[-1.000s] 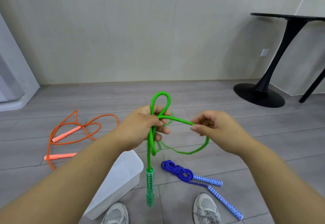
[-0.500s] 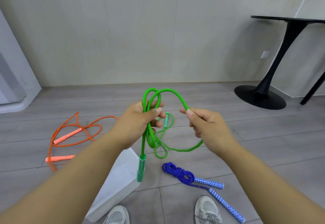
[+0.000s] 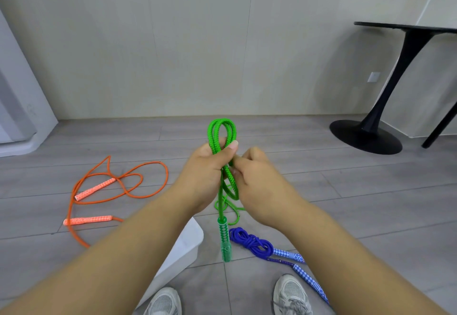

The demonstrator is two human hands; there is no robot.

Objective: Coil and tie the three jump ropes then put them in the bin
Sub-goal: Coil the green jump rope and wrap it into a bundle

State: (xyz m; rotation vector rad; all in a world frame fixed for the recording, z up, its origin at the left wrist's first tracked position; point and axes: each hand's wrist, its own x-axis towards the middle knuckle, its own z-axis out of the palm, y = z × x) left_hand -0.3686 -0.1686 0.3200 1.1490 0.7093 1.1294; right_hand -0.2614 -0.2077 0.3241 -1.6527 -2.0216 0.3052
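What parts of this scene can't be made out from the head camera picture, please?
Head view:
- Bin: the left forearm covers most of it; its inside is unseen.
- Green rope: its winding inside the left hand and right hand is hidden; only one handle shows.
- Blue rope: one handle's end passes behind the right forearm.
- Black table: cut off by the right edge.

Plain indoor room with grey plank floor point(image 3: 346, 191) and black pedestal table point(image 3: 366, 136).
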